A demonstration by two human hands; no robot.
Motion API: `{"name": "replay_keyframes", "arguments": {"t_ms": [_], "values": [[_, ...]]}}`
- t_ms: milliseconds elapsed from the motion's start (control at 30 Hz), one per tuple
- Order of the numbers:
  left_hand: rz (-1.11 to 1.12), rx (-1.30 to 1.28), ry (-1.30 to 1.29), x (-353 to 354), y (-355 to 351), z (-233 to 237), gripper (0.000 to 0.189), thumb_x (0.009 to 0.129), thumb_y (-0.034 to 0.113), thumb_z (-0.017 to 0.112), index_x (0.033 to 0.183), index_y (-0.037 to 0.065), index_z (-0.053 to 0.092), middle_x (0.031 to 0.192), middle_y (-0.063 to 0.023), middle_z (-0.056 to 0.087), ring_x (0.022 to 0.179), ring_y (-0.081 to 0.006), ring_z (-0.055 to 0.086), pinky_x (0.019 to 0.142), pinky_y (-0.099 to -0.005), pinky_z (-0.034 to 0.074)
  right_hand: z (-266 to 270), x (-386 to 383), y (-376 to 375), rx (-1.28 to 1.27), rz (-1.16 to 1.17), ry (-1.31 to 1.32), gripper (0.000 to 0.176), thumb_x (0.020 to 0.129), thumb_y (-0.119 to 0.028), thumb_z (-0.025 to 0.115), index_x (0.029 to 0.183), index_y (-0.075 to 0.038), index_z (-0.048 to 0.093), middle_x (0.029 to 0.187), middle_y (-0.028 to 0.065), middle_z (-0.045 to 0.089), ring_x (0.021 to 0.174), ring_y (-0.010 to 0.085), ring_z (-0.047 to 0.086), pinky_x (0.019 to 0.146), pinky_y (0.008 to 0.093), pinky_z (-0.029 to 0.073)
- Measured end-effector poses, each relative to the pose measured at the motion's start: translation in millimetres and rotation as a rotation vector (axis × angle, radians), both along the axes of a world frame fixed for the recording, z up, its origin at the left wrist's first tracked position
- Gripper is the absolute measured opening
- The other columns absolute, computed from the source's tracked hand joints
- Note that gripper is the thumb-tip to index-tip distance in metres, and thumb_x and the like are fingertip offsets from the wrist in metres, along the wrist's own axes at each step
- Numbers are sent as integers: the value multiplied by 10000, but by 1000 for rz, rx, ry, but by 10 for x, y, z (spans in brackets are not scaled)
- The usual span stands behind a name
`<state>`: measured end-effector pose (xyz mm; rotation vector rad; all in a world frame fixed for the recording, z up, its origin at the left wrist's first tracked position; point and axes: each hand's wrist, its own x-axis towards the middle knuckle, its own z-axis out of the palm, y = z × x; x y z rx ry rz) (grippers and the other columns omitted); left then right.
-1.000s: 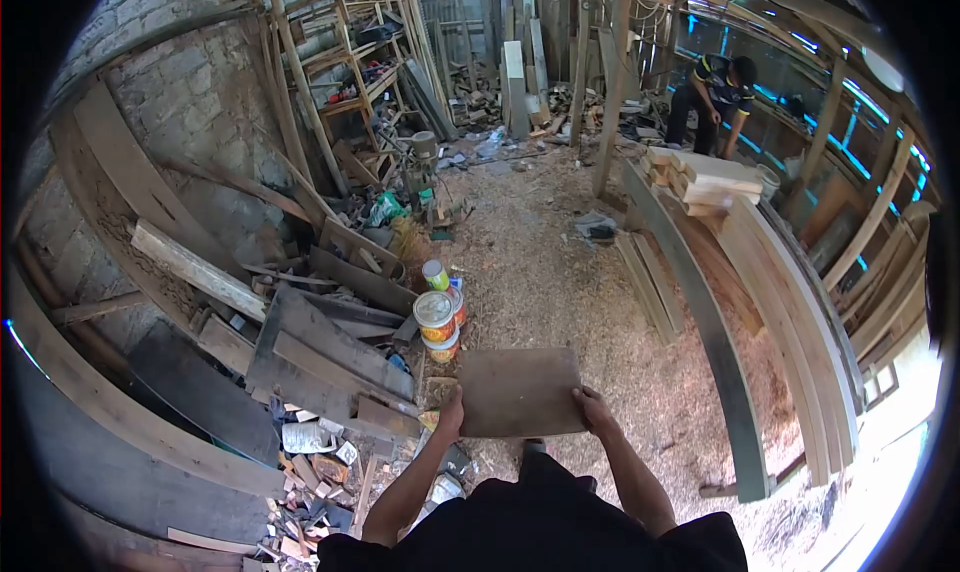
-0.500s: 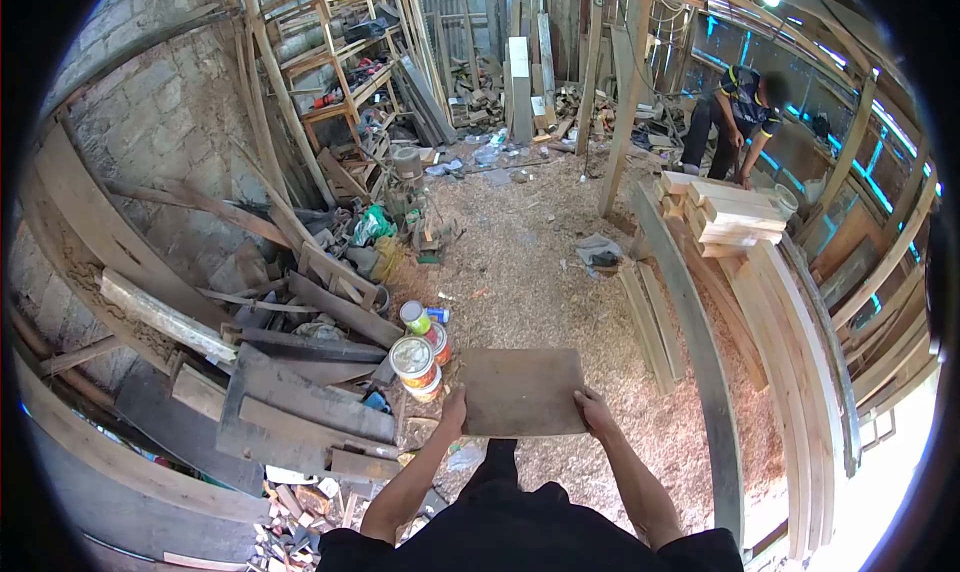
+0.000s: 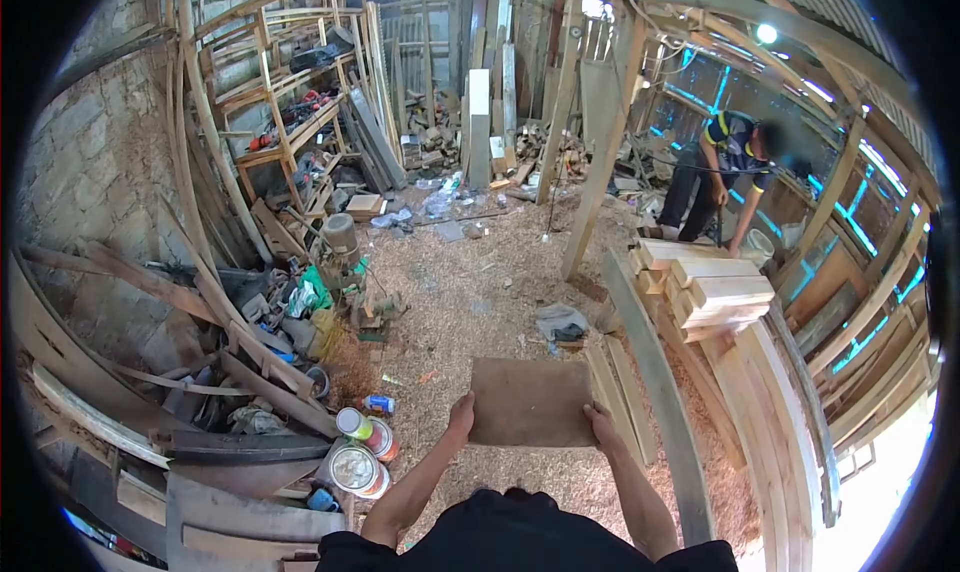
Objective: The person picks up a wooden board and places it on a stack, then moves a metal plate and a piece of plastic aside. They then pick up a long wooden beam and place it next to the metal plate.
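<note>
A flat, brown rectangular board [image 3: 532, 403] is held out level in front of my body, above the floor. My left hand [image 3: 461, 416] grips its left edge, and my right hand [image 3: 602, 425] grips its right edge, with thumbs on top. The fingers beneath the board are hidden. Beyond the board lies a floor covered in wood shavings [image 3: 440, 302]. Several paint cans [image 3: 358, 469] stand to the left of my left forearm.
At the right, cut timber blocks [image 3: 725, 290] are stacked on long planks [image 3: 765, 402]. A person [image 3: 730, 167] bends behind them. A wooden post [image 3: 607, 132] rises ahead. Scrap boards [image 3: 250, 462] lie at left; a shelf frame [image 3: 275, 102] stands behind.
The view has tilted up and shifted, so the cans and scrap wood appear farther left and lower. The board is still in both hands. The other person's arm has reached lower toward the timber.
</note>
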<state>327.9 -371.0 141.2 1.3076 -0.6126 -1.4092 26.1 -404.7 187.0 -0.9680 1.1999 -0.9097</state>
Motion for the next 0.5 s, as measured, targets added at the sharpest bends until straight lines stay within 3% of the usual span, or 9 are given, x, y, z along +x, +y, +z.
{"name": "replay_keyframes", "arguments": {"t_ms": [67, 200, 367, 500], "values": [[32, 27, -44, 69, -385, -62, 441, 897, 342, 339, 1123, -16, 463, 1061, -99, 531, 979, -187, 493, 861, -314, 368, -19, 64, -381, 28, -25, 50, 333, 862, -193, 459, 1118, 21, 473, 1030, 97, 552, 947, 199, 517, 814, 317, 415], [109, 43, -44, 215, -1088, 232, 408, 891, 324, 356, 1055, -15, 514, 980, -89, 555, 895, -165, 511, 815, -300, 385, -129, 284, -1273, 113, 84, -130, 340, 878, -175, 418, 1158, 17, 441, 1066, 102, 535, 950, 198, 527, 818, 317, 430], [190, 21, -75, 693, -2226, -526, 401, 892, 315, 355, 1037, -19, 523, 955, -86, 560, 875, -163, 518, 804, -305, 394, -730, 657, -2695, 157, 213, -115, 323, 875, -168, 423, 1141, 12, 454, 1052, 92, 548, 935, 181, 532, 801, 307, 431], [351, 134, 113, 843, -2905, -461, 401, 901, 305, 340, 1059, -19, 515, 973, -83, 557, 904, -161, 513, 821, -308, 391, -573, 1031, -3757, 164, 308, -130, 290, 870, -160, 432, 1109, -1, 476, 995, 68, 571, 865, 156, 550, 744, 294, 445]]}}
